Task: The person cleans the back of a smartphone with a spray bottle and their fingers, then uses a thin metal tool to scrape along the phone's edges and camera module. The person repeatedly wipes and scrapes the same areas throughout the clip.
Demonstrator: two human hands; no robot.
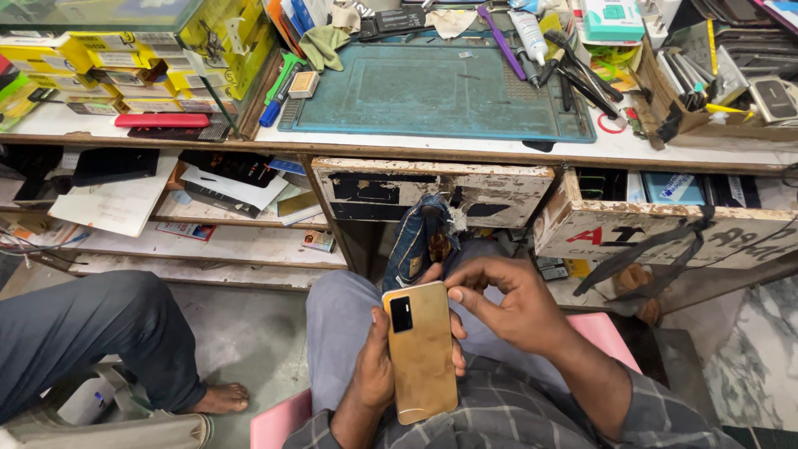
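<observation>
A gold phone (421, 349) lies back-up over the person's lap, its dark camera block near the top left corner. The left hand (378, 366) cradles it from beneath and along its left edge, with the fingers (458, 347) curled round to the right edge, pinching the phone's body. The right hand (507, 303) comes in from the right, its fingers bent together, and the thumb tip presses the phone's upper right corner. The person sits on a pink seat (274, 424), grey trousers under the phone. To the left, another person's leg in dark trousers ends in a bare foot (220, 401) on the floor. Just beyond the knees a worn white drawer (432, 189) sits shut, with a bundle of blue denim cloth (420, 237) hanging in front of it; a second drawer (665, 224) to the right stands pulled out. Above, the bench (416, 145) carries a teal work mat (436, 91), a red flat case (162, 120) at left, yellow boxes (125, 58) stacked behind it, and tweezers and other tools (573, 71) at the mat's right edge.
</observation>
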